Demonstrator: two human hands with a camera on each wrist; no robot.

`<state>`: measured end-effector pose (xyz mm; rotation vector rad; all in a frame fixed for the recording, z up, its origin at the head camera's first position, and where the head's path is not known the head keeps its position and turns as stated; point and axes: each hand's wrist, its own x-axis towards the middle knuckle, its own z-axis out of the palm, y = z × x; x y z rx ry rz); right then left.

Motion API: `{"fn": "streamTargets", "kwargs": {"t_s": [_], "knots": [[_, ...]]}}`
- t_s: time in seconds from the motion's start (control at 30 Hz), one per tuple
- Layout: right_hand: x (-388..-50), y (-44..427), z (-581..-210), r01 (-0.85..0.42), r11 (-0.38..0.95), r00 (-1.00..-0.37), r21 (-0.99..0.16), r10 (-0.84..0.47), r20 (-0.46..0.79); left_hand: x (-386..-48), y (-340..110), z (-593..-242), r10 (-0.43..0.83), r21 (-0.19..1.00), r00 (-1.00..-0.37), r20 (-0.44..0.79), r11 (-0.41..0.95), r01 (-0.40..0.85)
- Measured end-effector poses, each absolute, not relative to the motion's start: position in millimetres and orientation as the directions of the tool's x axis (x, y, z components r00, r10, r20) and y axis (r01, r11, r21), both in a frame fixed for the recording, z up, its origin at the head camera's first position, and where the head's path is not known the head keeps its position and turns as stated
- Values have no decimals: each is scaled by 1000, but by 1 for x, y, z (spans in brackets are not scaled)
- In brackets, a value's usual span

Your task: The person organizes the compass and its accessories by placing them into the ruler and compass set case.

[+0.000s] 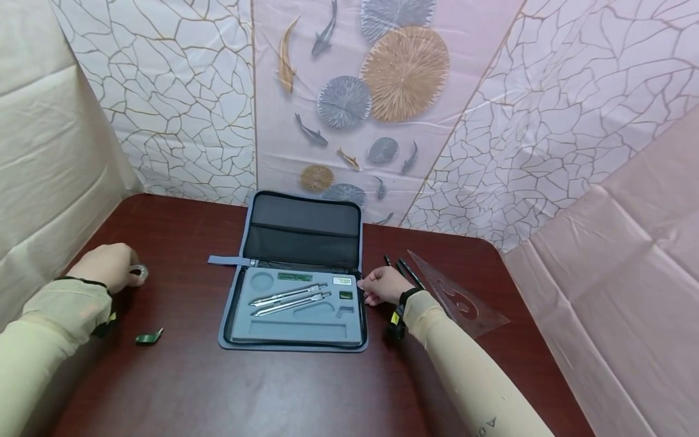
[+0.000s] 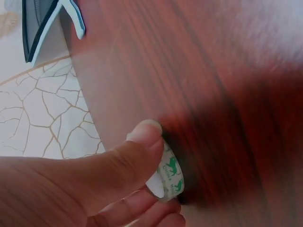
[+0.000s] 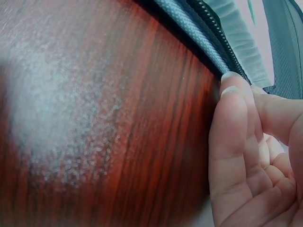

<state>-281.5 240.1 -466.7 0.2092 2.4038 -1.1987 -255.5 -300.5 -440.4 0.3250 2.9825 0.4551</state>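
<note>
My left hand (image 1: 104, 268) holds a small roll of tape (image 2: 173, 171) at the table's left side, thumb on one face and fingers beneath; green print shows on its band. On the right, my right hand (image 1: 386, 285) pinches the side edge of an open blue-grey zip case (image 1: 297, 246), by the zipper (image 3: 210, 19). The case lies with its lid raised. In its grey foam tray (image 1: 297, 337) are two silver compasses (image 1: 289, 294), a green lead case (image 1: 295, 277), a white eraser (image 1: 342, 281) and a small green box (image 1: 346, 295). Several recesses hold nothing.
A clear set square (image 1: 480, 315) lies right of the case, partly behind my right forearm. Black pencils (image 1: 412, 273) lie beside it. Near my left forearm is a small green piece (image 1: 148, 337). A cloth strap (image 1: 225, 260) sticks out left of the case. Patterned cloth (image 1: 185, 97) hangs behind the table.
</note>
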Motion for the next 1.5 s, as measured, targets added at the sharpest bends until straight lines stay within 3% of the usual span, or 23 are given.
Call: {"fn": "streamTargets", "kwargs": {"t_s": [0.3, 1.17, 1.5], "knots": [[-280, 238, -464, 288, 614, -899, -735, -90, -428, -257, -299, -439, 214, 309, -975, -53, 932, 188], [-278, 228, -461, 329, 654, -908, -682, 19, -420, -260, -299, -440, 252, 294, -966, -51, 928, 227], [-282, 229, -461, 307, 674, -906, -671, -9, -423, -263, -298, -443, 213, 312, -971, -105, 935, 171]]}}
